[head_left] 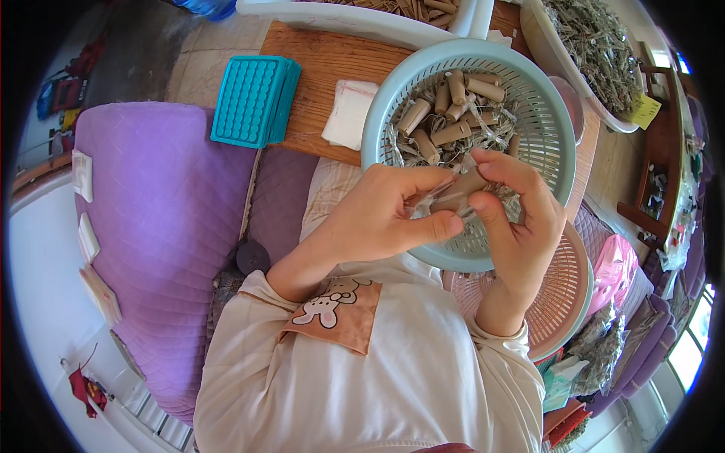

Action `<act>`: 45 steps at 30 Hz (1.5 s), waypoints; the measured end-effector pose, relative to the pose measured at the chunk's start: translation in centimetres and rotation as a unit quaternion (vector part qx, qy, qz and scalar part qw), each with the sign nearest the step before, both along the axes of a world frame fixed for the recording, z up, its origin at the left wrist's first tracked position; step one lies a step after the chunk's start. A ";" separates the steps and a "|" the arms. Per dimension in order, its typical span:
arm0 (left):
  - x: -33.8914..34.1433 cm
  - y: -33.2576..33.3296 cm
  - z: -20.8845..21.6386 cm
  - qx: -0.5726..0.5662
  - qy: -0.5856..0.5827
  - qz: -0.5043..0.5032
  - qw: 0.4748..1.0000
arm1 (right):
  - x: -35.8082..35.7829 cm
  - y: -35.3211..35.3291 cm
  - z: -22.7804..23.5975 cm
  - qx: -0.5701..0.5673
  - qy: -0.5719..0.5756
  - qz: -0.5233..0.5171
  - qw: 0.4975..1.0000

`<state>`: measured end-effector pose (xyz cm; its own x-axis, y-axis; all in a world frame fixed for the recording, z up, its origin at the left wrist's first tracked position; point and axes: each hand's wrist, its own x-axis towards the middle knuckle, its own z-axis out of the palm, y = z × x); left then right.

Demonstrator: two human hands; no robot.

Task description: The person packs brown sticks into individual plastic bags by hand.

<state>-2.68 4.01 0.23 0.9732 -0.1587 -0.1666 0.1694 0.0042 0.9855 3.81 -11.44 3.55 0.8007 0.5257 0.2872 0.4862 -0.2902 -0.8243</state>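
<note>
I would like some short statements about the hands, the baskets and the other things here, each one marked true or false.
1. Both hands, left hand and right hand, hold one brown roll. True.
2. The hands are over the pink basket. False: they are over the pale green basket, which holds more rolls.
3. The turquoise tray lies on the wooden board. True.
4. The white cloth pouch lies inside the green basket. False: it lies beside it, on the board.

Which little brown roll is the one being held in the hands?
The brown roll pinched between the left hand and right hand, above the pale blue basket. The other rolls lie loose inside, untouched.
</note>
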 end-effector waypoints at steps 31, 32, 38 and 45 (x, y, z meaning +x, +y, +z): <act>0.6 -0.4 -0.7 -0.185 0.043 0.026 0.981 | 0.4 -0.9 -1.0 -0.026 -0.023 0.018 0.999; 0.6 -0.4 -0.8 -0.185 0.044 0.026 0.981 | 0.4 -0.9 -1.0 -0.037 -0.023 0.023 0.999; 0.9 -0.2 -0.7 -0.193 0.088 0.022 0.977 | 0.5 -0.9 -1.9 -0.010 0.046 0.058 0.997; 1.3 -1.1 -1.5 -0.194 0.000 0.077 0.978 | 0.6 -1.0 -3.4 0.071 0.089 0.110 0.987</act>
<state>-1.39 2.88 -1.26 0.9905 -0.0617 -0.1226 0.1371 0.4034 0.9047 4.42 -12.40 0.10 0.7155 0.6576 0.2358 0.3691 -0.0692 -0.9268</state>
